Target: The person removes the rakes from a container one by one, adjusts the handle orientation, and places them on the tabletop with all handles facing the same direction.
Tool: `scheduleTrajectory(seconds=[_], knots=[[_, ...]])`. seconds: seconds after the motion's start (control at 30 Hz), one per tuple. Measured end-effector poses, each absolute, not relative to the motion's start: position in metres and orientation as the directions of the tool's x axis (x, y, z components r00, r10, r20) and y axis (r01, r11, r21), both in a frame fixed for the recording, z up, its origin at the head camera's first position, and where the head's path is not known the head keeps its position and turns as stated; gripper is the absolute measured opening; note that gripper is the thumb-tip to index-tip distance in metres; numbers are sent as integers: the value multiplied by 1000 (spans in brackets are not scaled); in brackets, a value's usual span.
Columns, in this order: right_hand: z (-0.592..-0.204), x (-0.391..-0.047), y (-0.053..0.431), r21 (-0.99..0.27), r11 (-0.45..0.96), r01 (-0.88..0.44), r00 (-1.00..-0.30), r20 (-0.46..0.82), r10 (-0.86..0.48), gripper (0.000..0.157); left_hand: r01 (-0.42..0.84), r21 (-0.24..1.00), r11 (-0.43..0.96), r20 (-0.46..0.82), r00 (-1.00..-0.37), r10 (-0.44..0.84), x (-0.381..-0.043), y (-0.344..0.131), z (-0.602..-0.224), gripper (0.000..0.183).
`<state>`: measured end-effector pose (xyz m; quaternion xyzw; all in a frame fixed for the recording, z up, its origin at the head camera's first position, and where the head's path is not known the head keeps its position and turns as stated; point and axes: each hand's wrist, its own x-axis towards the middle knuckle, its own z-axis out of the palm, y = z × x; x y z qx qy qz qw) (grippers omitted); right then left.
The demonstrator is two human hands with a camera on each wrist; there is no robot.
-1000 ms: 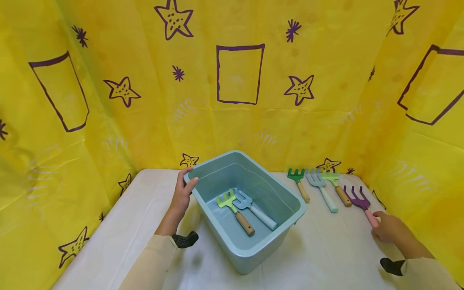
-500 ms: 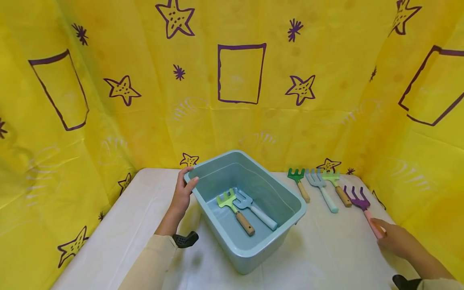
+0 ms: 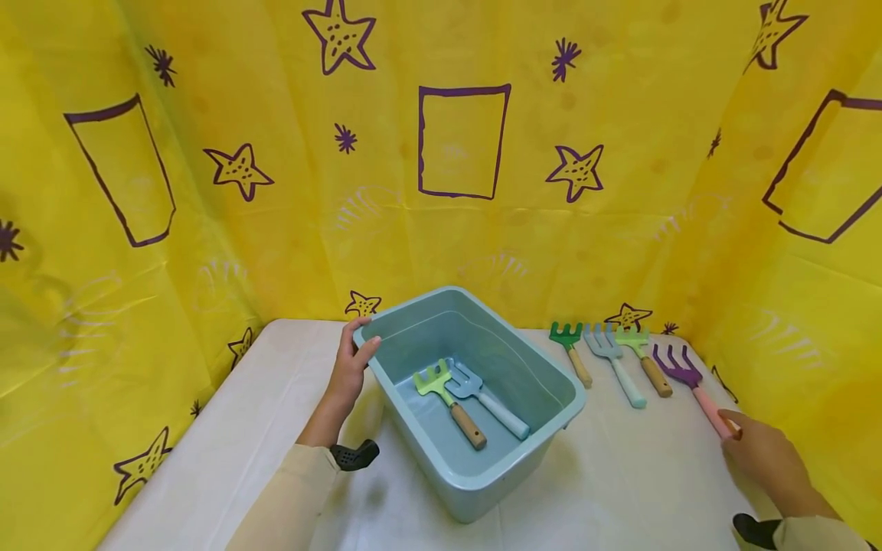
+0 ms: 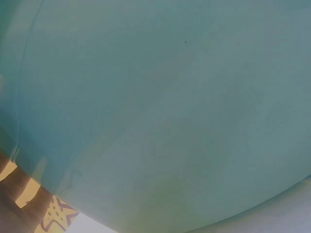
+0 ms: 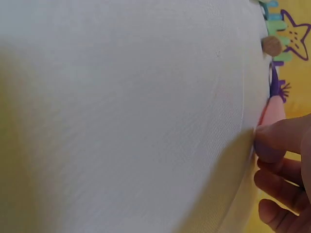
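My left hand point(image 3: 350, 369) grips the left corner rim of a blue-green plastic tub point(image 3: 475, 480), thumb over the inside. In the left wrist view the tub's wall point(image 4: 160, 111) fills most of the picture. A hand fork with purple tines and a pink handle point(image 3: 707, 405) lies at the right of the table. My right hand point(image 3: 766, 458) pinches the end of its handle between thumb and fingers. The right wrist view shows the thumb and fingers point(image 5: 282, 136) at the pink handle point(image 5: 275, 109), close over the cloth.
Inside the tub lie a light green hand rake point(image 3: 451, 404) and a blue hand fork point(image 3: 486, 399). Left of the purple fork are a dark green rake point(image 3: 570, 352), another blue fork point(image 3: 616, 367) and another light green rake point(image 3: 645, 363). Yellow curtains point(image 3: 455, 245) enclose the white table.
My right hand has slid down the pink handle toward its end, and the fork has turned slightly. The left hand and tub have stayed in place; the view has shifted a little.
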<state>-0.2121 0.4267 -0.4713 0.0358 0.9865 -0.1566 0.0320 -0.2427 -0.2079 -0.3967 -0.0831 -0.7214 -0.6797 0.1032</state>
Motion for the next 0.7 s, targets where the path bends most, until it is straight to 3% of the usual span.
scheduleTrajectory(seconds=[0.27, 0.7], knots=[[-476, -215, 429, -282, 958, 57, -998, 11, 63, 50, 260, 964, 62, 261, -965, -7, -235, -205, -389, 48], [-475, -225, 431, -275, 959, 60, -998, -8, 60, 50, 250, 966, 68, 251, -968, -13, -237, -206, -389, 48]])
